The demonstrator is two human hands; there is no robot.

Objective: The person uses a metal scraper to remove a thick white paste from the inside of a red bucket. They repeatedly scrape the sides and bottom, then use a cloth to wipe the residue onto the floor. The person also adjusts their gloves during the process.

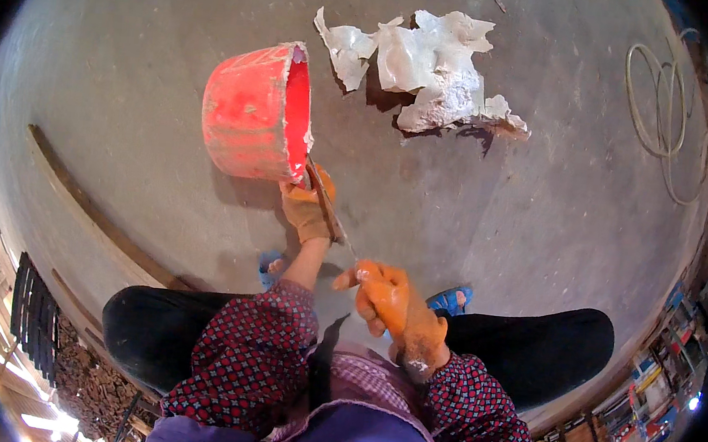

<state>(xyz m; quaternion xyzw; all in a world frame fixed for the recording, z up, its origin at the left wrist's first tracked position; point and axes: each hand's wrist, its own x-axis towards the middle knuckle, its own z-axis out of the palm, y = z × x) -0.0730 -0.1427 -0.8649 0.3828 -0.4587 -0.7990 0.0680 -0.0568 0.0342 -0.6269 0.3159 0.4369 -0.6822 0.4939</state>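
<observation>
A red bucket, tipped on its side with its mouth facing right, has a rough rim crusted with pale residue. My left hand, in an orange-coated glove, is closed at the lower part of this rim. Across that hand slants a narrow brown strip, and a thin pale line runs from its lower end toward my right hand. The right glove is orange too, smeared with white, its fingers curled at the end of that line. What sits inside those fingers is hidden.
Torn, crumpled pieces of whitish material lie on the concrete floor beyond the bucket. A coiled pale hose lies at the far right. Along the left runs a long wooden board. Blue sandals show between my knees.
</observation>
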